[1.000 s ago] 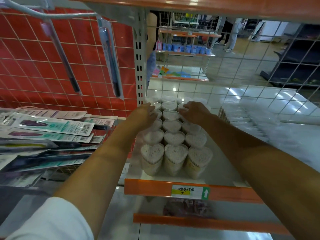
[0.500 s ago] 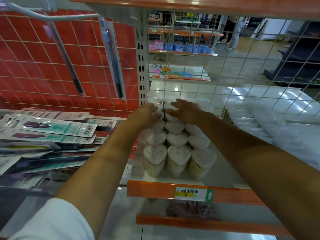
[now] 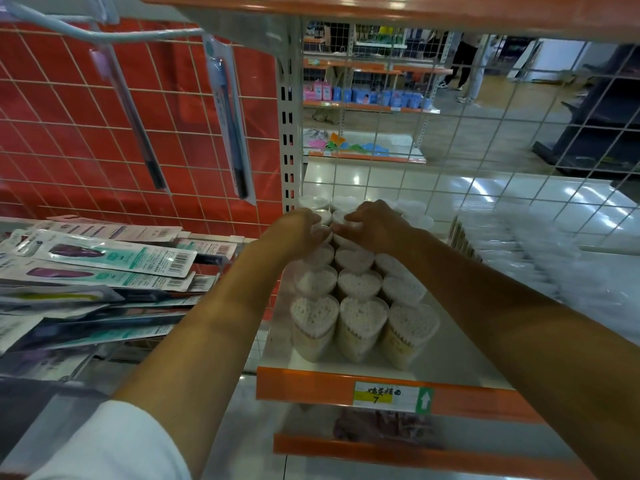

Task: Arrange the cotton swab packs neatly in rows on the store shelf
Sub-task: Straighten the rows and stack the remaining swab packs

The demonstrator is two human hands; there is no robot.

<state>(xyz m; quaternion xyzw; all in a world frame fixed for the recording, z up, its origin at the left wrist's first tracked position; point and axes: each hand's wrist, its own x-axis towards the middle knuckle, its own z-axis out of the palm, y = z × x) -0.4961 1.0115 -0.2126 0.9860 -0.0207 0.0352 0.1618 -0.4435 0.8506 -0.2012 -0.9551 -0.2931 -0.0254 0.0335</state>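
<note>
Heart-shaped clear cotton swab packs (image 3: 362, 322) stand in three rows running front to back on the white shelf (image 3: 453, 358) with an orange front edge. Both my arms reach over them to the back of the rows. My left hand (image 3: 299, 230) rests with relaxed fingers on a pack (image 3: 320, 214) in the left row. Close beside it, my right hand (image 3: 375, 225) touches the top of a middle-row pack (image 3: 341, 216) with its fingertips. The packs under my hands are partly hidden.
Flat toothbrush packs (image 3: 104, 259) lie stacked on the neighbouring shelf at left, and two toothbrushes (image 3: 228, 116) hang above them. A steel upright (image 3: 288, 133) and a wire grid (image 3: 450, 140) back the shelf. Clear bagged goods (image 3: 519, 247) fill the right side. A price label (image 3: 391, 396) is below.
My right hand has slid left from the right row toward the middle row, ending close beside my left hand. Both hands have moved slightly deeper along the rows.
</note>
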